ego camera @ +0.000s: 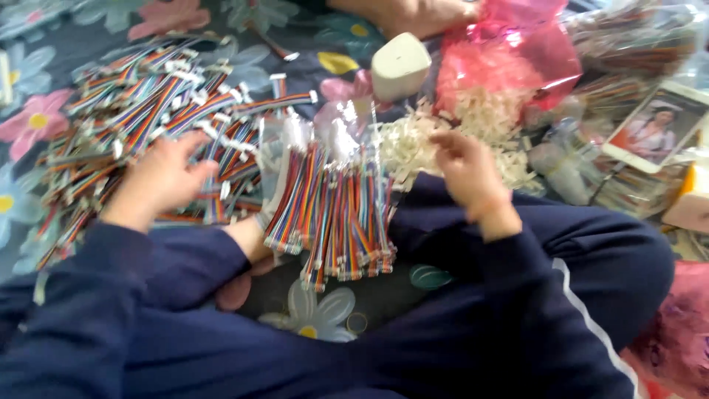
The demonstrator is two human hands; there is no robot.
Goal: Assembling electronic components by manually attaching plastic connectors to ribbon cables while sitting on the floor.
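- Left hand (164, 177): fingers spread, palm down on the loose ribbon cables (140, 111); grip cannot be told.
- Bagged cable bundle (332, 214): between both hands, resting on the lap.
- Right hand (469, 174): fingers loosely curled over the white connectors (413, 140), apparently holding nothing.

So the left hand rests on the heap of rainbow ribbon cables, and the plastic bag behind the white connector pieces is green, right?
Not quite. The head view shows the left hand on the heap of rainbow ribbon cables, but the plastic bag behind the white connector pieces is pink, not green.
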